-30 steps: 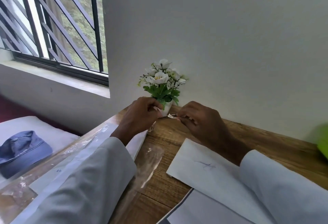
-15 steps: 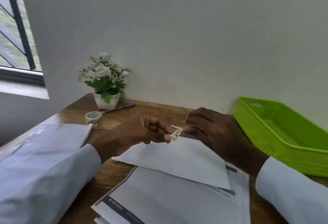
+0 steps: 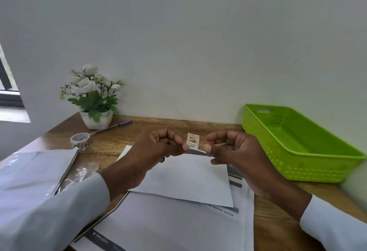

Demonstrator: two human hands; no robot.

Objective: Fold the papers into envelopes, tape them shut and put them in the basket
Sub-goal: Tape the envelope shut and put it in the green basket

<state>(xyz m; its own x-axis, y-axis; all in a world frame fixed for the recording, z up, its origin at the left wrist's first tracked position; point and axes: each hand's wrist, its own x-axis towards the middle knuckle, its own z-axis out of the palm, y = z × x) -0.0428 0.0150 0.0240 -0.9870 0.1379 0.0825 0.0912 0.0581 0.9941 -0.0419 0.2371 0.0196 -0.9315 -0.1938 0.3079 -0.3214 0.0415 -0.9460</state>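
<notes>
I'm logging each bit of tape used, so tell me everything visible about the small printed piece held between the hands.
The tape piece is a small, stamp-like rectangle with scalloped edges, cream with a red and dark printed picture. It looks like thin paper tape. It stands upright in the air above the folded envelope, its lower edge pinched by the left hand; the right hand seems just beside it.

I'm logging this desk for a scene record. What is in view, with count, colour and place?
stamp-like sticker: one, white with a red and dark print, pinched above the envelope
folded envelope: one, white, desk centre, on the printed sheets
printed sheets: a stack, white with grey bars, near edge
basket: one, lime green, right
tape roll: one, pale patterned, left
pen: one, blue-capped, behind the tape roll
potted flowers: one, white blooms, white pot, back left
left hand: pinches the sticker's left edge
right hand: beside the sticker's right edge; contact unclear
</notes>
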